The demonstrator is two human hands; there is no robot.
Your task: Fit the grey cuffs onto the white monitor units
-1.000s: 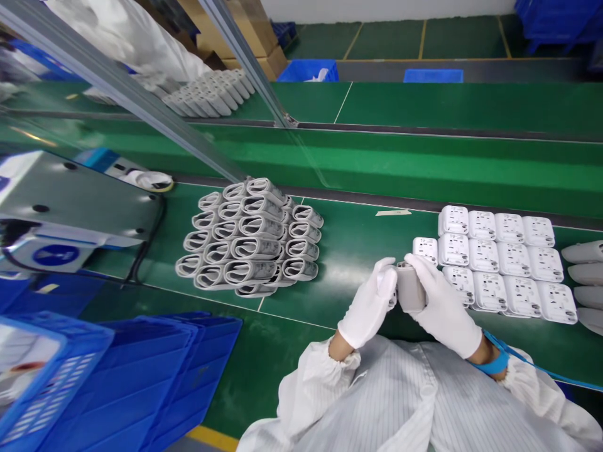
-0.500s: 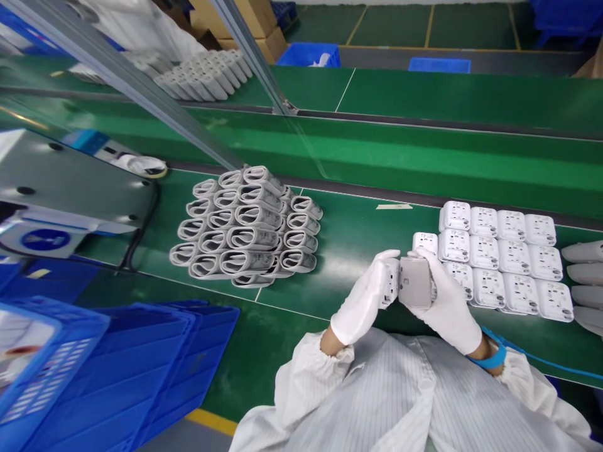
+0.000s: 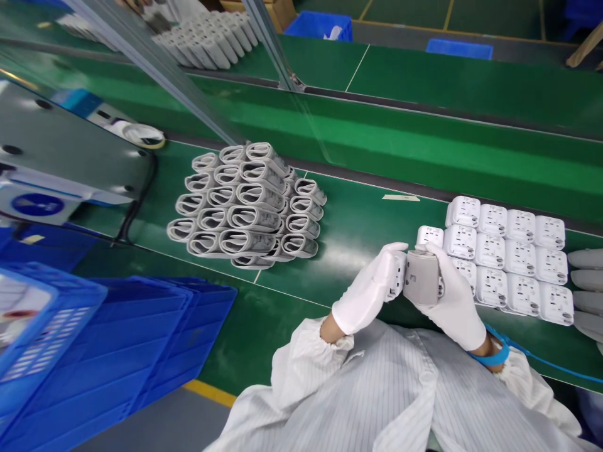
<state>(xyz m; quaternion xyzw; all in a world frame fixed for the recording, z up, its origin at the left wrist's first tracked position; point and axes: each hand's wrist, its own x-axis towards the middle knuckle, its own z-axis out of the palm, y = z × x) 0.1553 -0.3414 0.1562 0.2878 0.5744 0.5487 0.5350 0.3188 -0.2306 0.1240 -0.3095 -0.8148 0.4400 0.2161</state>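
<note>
Both of my hands wear white gloves and meet over the front of the green bench. My left hand (image 3: 365,292) is closed on a white plastic housing (image 3: 397,275) with small dark slots, tilted on its edge. Beside it, my right hand (image 3: 450,295) grips a grey rolled cuff (image 3: 421,278), its flat side towards me. The two pieces are side by side; whether they touch I cannot tell. Just behind my right hand lie rows of similar white housings (image 3: 490,250), printed faces up. To the left stands a stack of rolled grey cuffs (image 3: 252,216).
A metal-cased machine (image 3: 70,144) with a black cable stands at the left. Blue crates (image 3: 136,351) fill the lower left. A clear screen on metal posts (image 3: 271,44) divides the bench. Grey pieces (image 3: 586,282) lie at the right edge. A blue cord (image 3: 556,364) runs from my right wrist.
The view has shifted a little, so the bench things sit higher at the left. My hands keep their hold, and the grey cuff has turned slightly.
</note>
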